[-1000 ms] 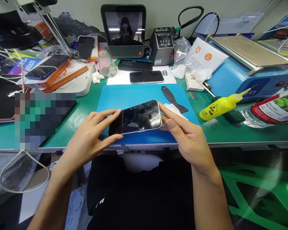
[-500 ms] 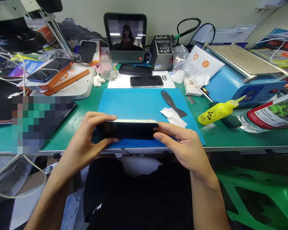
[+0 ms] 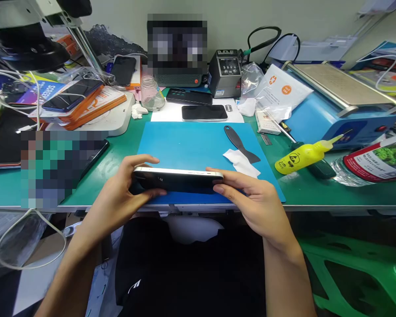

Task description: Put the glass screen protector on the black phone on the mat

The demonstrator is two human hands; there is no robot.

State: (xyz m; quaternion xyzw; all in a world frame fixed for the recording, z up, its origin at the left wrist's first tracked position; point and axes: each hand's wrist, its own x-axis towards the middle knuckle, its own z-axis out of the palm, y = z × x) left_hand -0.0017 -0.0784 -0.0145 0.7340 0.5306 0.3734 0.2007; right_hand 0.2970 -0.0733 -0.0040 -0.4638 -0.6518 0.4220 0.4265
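A smartphone [image 3: 178,179] with a pale metal frame is held sideways between both hands, above the near edge of a blue work mat [image 3: 191,143]. It is tipped so its long edge faces up and its dark screen faces me. My left hand [image 3: 123,193] grips its left end with thumb below and fingers on top. My right hand [image 3: 251,200] pinches its right end. On the mat behind lie a black plastic scraper [image 3: 239,141] and a white wipe [image 3: 240,161].
A yellow squeeze bottle [image 3: 303,154] lies right of the mat. Two dark phones [image 3: 204,112] rest on white paper behind it, beside a glass jar [image 3: 151,93] and a soldering station [image 3: 229,72]. A blue heating machine [image 3: 343,101] stands at right. Boxes, phones and cables crowd the left.
The phone went from lying screen-up at a slant to standing on its long edge, tipped towards me. Both hands kept their hold on its ends.
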